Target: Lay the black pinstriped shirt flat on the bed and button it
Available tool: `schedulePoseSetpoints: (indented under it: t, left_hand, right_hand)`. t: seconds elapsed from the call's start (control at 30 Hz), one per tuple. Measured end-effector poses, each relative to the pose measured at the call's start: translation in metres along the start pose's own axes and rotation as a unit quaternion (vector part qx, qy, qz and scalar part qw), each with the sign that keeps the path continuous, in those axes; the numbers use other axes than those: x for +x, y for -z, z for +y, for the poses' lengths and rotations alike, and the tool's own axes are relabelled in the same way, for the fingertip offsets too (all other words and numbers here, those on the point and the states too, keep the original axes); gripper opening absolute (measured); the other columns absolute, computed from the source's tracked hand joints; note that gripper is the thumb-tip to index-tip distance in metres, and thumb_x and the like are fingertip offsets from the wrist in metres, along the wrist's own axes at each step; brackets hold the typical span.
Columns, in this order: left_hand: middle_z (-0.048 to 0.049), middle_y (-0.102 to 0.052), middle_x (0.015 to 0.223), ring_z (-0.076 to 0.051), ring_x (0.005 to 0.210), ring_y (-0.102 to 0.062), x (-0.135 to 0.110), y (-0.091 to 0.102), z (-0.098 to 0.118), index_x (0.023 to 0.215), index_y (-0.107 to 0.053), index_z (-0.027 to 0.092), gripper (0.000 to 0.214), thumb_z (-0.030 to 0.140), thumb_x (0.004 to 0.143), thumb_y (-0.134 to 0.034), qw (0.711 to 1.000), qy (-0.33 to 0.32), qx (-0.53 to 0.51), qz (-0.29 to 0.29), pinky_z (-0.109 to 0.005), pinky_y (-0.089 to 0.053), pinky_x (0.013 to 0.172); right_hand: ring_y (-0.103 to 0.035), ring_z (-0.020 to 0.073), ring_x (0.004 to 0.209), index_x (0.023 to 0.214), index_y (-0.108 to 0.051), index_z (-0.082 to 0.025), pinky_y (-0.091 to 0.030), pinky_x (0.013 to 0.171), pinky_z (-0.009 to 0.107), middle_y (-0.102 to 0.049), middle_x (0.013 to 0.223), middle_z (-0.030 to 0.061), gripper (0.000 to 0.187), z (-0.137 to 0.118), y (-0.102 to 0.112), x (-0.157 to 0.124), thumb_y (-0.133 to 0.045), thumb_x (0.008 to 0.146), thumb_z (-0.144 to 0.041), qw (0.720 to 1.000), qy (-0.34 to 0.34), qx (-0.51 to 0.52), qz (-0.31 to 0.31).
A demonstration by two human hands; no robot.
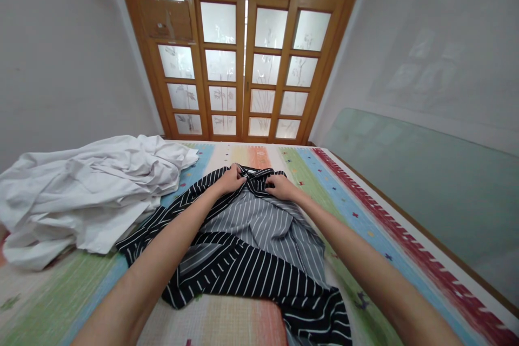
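- Left hand [232, 179] closes its fingers on the collar edge of the striped shirt [251, 248], pinching the fabric on the left of the neck opening.
- Right hand [281, 186] grips the opposite collar edge, fingers curled over the cloth, just beside the left hand; the two are close but apart.
- Both arms reach forward at full stretch, because the collar lies at the far end of the shirt from the person.
- Shirt position: spread on the mat [357, 211] in the middle of the view, collar away from the person, hem near the bottom edge. The grey inner face shows between the dark striped panels, so the front appears to lie open.
- One sleeve runs out to the left, toward the white cloth [89, 189]; its end touches or slips under that cloth, which of the two cannot be told.
- White cloth: a crumpled heap at the left of the mat, untouched by either hand.
- Mat: coloured bands with small figures; it gives a flat surface under the whole shirt.
- Door [243, 65]: wooden, with frosted panes, closed, beyond the mat's far edge.
- Glass panel [425, 194]: leans along the right wall, well apart from the hands.
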State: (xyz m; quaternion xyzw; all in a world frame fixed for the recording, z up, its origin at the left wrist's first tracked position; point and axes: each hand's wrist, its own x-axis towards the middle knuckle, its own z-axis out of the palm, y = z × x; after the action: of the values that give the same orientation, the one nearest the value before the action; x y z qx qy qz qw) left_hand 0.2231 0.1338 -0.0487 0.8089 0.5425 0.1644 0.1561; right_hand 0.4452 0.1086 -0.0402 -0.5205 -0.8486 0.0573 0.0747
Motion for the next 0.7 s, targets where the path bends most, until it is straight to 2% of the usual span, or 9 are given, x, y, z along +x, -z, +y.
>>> schedulePoseSetpoints:
  t: [0.1,0.2,0.3,0.43,0.6,0.7]
  left_hand:
    - [-0.0127,-0.061,0.130,-0.020,0.118,-0.059,0.004,-0.017,0.010,0.141,-0.034,0.016,0.049,0.034,0.096,-0.038,0.999,-0.043,-0.002,-0.016,-0.033,-0.043,0.100]
    - [-0.0099,-0.045,0.149,-0.027,0.136,-0.043,0.003,-0.036,0.011,0.140,-0.043,0.024,0.047,0.040,0.096,-0.038,0.997,-0.058,0.025,-0.035,-0.045,-0.030,0.112]
    - [-0.0074,-0.032,0.157,-0.034,0.141,-0.033,0.001,-0.049,0.006,0.140,-0.045,0.028,0.048,0.045,0.097,-0.033,0.996,-0.053,0.056,-0.036,-0.055,-0.019,0.115]
    - [-0.0056,-0.028,0.159,-0.033,0.142,-0.031,0.000,-0.053,0.003,0.145,-0.040,0.030,0.051,0.044,0.097,-0.032,0.995,-0.048,0.083,-0.031,-0.054,-0.018,0.116]
    - [-0.0070,-0.028,0.159,-0.033,0.142,-0.030,0.000,-0.050,0.005,0.148,-0.037,0.023,0.054,0.040,0.097,-0.029,0.994,-0.039,0.098,-0.025,-0.051,-0.017,0.117]
    - [-0.0074,-0.028,0.159,-0.033,0.143,-0.030,0.000,-0.050,0.006,0.147,-0.038,0.020,0.055,0.040,0.097,-0.028,0.994,-0.032,0.102,-0.022,-0.050,-0.017,0.117]
  right_hand:
    - [-0.062,0.0237,0.101,0.094,-0.070,-0.016,-0.042,0.083,0.027,-0.069,0.104,0.0104,0.012,-0.011,-0.004,-0.001,-0.061,0.087,-0.018,1.000,0.014,-0.026,0.005]
    - [-0.062,0.0245,0.101,0.097,-0.070,-0.017,-0.042,0.082,0.027,-0.069,0.105,0.0114,0.014,-0.014,-0.006,-0.006,-0.057,0.091,-0.021,0.999,0.012,-0.045,0.001]
    - [-0.064,0.0258,0.096,0.093,-0.071,-0.018,-0.043,0.078,0.028,-0.070,0.100,0.0119,0.013,-0.004,-0.003,-0.013,-0.059,0.091,-0.024,0.998,-0.008,-0.055,-0.005]
    - [-0.065,0.0235,0.089,0.089,-0.072,-0.019,-0.041,0.071,0.025,-0.072,0.094,0.0083,0.009,0.024,0.009,-0.027,-0.063,0.086,-0.018,0.998,-0.049,-0.050,0.005]
    - [-0.064,0.0208,0.085,0.092,-0.070,-0.015,-0.041,0.069,0.024,-0.071,0.089,0.0068,0.016,0.058,0.023,-0.043,-0.054,0.091,-0.020,0.993,-0.100,-0.026,0.064]
    - [-0.064,0.0194,0.076,0.086,-0.069,-0.013,-0.043,0.066,0.025,-0.070,0.079,0.0055,0.023,0.067,0.026,-0.050,-0.052,0.092,-0.027,0.985,-0.113,0.088,0.094]
